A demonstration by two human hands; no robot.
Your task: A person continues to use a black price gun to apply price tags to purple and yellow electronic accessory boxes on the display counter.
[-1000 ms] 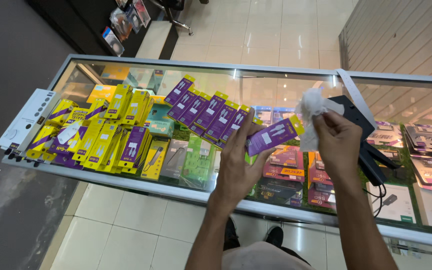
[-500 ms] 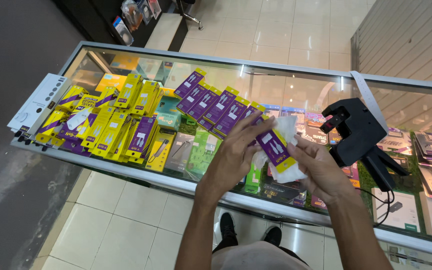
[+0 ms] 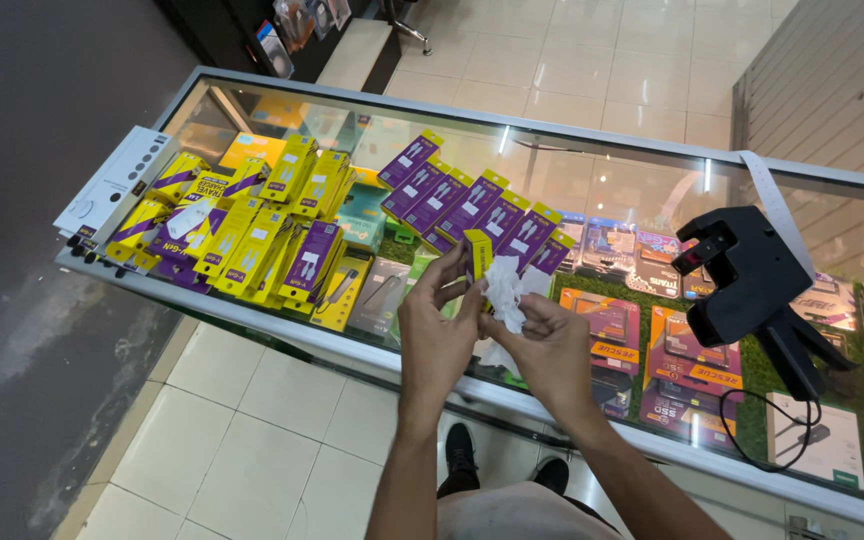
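Note:
My left hand holds a small yellow and purple box upright over the glass counter. My right hand holds a crumpled white cloth pressed against the box's side. Both hands meet at the counter's near edge. Just beyond them lies a slanted row of purple and yellow boxes on the glass.
A pile of yellow and purple boxes covers the counter's left end, beside a white power strip. A black price-label gun with a paper strip stands at the right. Packaged goods show under the glass. Tiled floor lies below.
The box has turned from lying slanted across my right hand to standing upright in my left hand. The white cloth has come up against it, and both hands moved closer together.

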